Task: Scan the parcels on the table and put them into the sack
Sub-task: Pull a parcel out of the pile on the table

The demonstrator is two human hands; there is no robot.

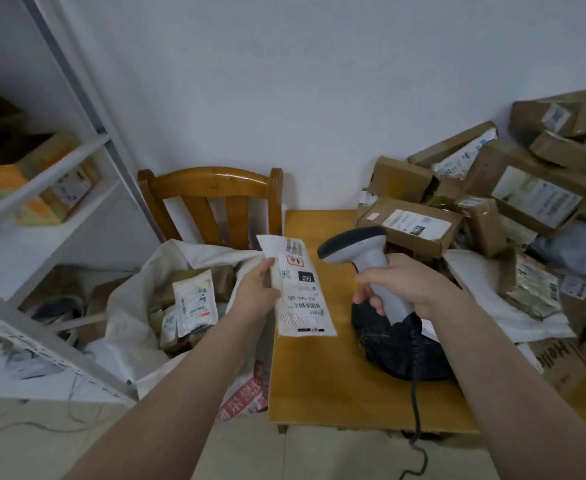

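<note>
Scanning step, by the look of it. The left hand [256, 289] pinches a flat white plastic mailer with a printed shipping label [302, 292] at its left edge, thumb on top and label face up. The mailer hangs over the left edge of the yellow-tan wooden table [336, 393].

The right hand [399, 285] is wrapped round the handle of a grey handheld barcode scanner with a dark head [357, 247]. The head is angled at the label, close but not touching. I can't tell whether the read has registered.

Next move, my guess: swing the mailer left and down into the open white woven sack [125, 306], then let go over the mouth, not the rim. The sack stands just beside the table, in front of a brown wooden chair [211, 188], and already holds several labelled parcels.

Surface: a dark blue soft bag [405, 348] lies under the scanner hand, and the scanner's black cord [416, 410] trails off the front edge. A heap of brown cardboard boxes [492, 188] covers the right side up to the white wall — plenty left to scan.

Room: white metal shelving [42, 188] on the left holds more boxes.
</note>
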